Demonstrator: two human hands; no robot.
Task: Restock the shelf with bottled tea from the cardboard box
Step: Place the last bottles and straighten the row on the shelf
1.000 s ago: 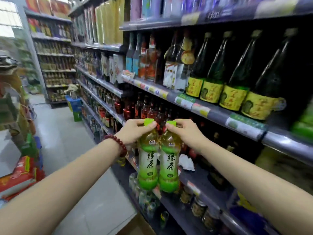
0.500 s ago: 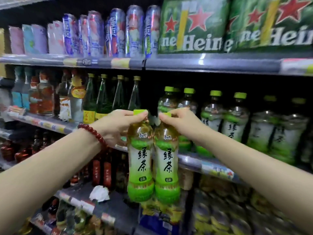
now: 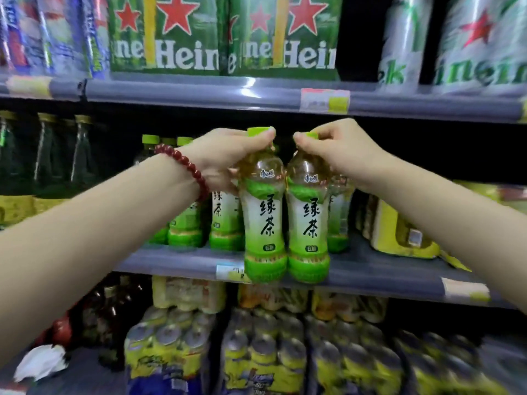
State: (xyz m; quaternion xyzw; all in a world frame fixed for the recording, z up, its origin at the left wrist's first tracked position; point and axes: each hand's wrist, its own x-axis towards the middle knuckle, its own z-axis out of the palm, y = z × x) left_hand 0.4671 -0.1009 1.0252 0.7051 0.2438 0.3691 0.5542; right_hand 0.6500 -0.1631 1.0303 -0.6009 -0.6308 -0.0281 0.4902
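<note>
While both bottles hang by their tops, the left green tea bottle (image 3: 264, 223) and the right green tea bottle (image 3: 308, 223) sit side by side and touch each other. Each one stands upright, with a light green cap, a clear neck and a green and white label with black writing. Their green bottoms are level with the front edge of the middle shelf (image 3: 370, 269), right at the gray strip, just beside a small price tag (image 3: 229, 272). I cannot tell if they rest on the shelf or hang just in front of it.

The left hand (image 3: 225, 158) is closed around the cap and neck of the left bottle. A red bead bracelet (image 3: 185, 169) goes around that wrist. The right hand (image 3: 342, 152) pinches the cap of the right bottle with its fingertips.

Behind the two bottles, more green tea bottles (image 3: 205, 220) stand in a row farther back on the same shelf. Dark green glass bottles (image 3: 48, 155) stand at the left end of it. A yellow wrapped pack (image 3: 399, 232) sits at the right end.

On the shelf above are green Heineken boxes (image 3: 222, 35) with red stars, and big silver cans (image 3: 479, 41) to the right. On the shelf below are packs of cans (image 3: 256, 352) in plastic wrap, and a white crumpled paper (image 3: 40, 363) lies at the far left.
</note>
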